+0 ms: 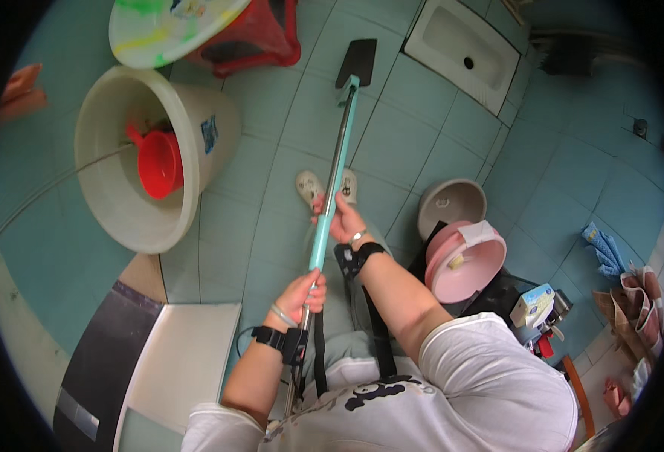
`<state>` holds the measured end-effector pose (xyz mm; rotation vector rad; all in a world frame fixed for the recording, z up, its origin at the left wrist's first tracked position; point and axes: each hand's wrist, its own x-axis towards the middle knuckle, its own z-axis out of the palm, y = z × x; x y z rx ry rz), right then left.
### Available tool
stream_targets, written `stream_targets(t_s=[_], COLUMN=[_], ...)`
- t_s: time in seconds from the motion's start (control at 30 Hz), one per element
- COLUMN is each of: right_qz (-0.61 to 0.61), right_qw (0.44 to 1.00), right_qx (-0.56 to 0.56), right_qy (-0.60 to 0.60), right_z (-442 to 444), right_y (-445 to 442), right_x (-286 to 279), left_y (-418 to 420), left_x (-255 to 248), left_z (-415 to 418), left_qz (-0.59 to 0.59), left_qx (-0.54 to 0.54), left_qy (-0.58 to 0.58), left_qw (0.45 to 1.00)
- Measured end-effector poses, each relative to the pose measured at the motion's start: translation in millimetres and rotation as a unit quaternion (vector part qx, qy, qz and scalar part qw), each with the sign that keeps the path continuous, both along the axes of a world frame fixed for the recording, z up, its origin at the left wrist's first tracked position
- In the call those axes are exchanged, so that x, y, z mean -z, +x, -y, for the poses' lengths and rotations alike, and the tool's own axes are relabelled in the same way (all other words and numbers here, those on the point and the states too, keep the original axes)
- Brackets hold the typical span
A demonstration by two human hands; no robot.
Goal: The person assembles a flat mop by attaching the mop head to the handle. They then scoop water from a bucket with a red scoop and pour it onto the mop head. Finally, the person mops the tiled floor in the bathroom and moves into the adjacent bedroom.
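Note:
A mop with a metal and turquoise pole runs from beside my body out over the tiled floor. Its flat head, dark on top, lies on the tiles beyond my feet, towards the squat toilet. My left hand is closed round the metal part of the pole below the turquoise grip. Farther up, my right hand holds the pole near the top end of that grip, with the fingers partly hidden behind it. Both wrists wear black straps.
On the left stands a large white tub with a red dipper and a hose inside. A red stool is behind it. Pink basins and a grey bucket stand at the right. The squat toilet is set into the floor.

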<state>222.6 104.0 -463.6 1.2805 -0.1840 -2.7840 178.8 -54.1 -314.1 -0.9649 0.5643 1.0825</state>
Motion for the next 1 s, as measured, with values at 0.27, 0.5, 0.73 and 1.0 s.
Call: stream_targets(t_s=[0.27, 0.5, 0.73, 1.0], right_qz=[0.173, 0.047, 0.011, 0.236], right_qw=[0.948, 0.995, 0.999, 0.953], right_qx=[-0.178, 0.004, 0.013, -0.105], right_qy=[0.200, 0.085, 0.032, 0.161], right_z=[-3.1, 11.1, 9.8, 30.9], right_y=[-24.3, -6.7, -2.3, -20.9], right_x=[-10.3, 1.6, 2.3, -13.7], left_y=[0.2, 5.8, 17.0, 36.8], left_x=[-8.2, 4.0, 14.8, 20.9], left_z=[-11.8, 2.2, 13.5, 22.0], left_qz=[-0.075, 0.035, 0.030, -0.372], left_qx=[0.097, -0.015, -0.017, 0.440], left_qy=[-0.046, 0.026, 0.028, -0.118], left_qw=[0.991, 0.999, 0.999, 0.808])
